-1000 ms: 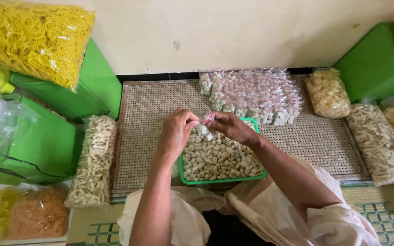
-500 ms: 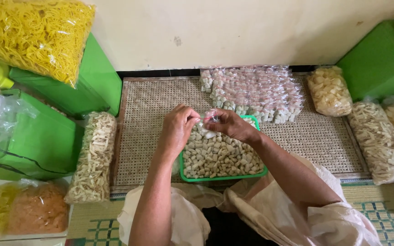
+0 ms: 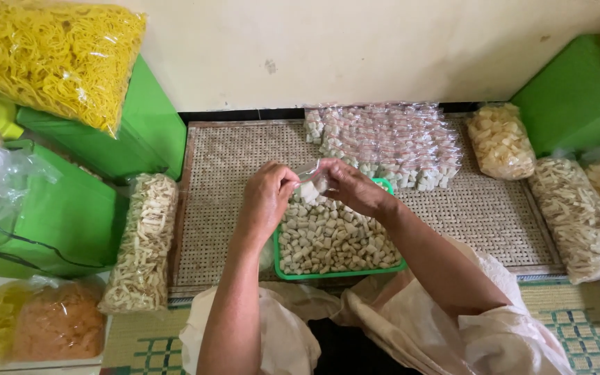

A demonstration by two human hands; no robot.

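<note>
While we hold our two hands up over the green tray (image 3: 342, 272), a tiny clear bag (image 3: 309, 182) sits between them. Our left hand (image 3: 267, 201) pinches one side of the bag, and our right hand (image 3: 351, 187) pinches the other side, so each grip is pressed shut on thin plastic. Holding it right above the tray likely means any dropped piece falls back in.

The tray is full of small, pale, blocky pieces (image 3: 331, 239) that look dry and hard. It rests on a woven mat (image 3: 223, 173) with a bumpy, basket-like top.

Behind the tray, by the wall, lies a pile of small filled bags (image 3: 390, 142), shiny and crinkly. Left of the tray lies a long bag of pale sticks (image 3: 144, 243). Far left of the tray, up high, is a big bag of curly yellow noodles (image 3: 50, 59) on a green box (image 3: 133, 135). Right of the tray lie more puffy snack bags (image 3: 578, 215).
</note>
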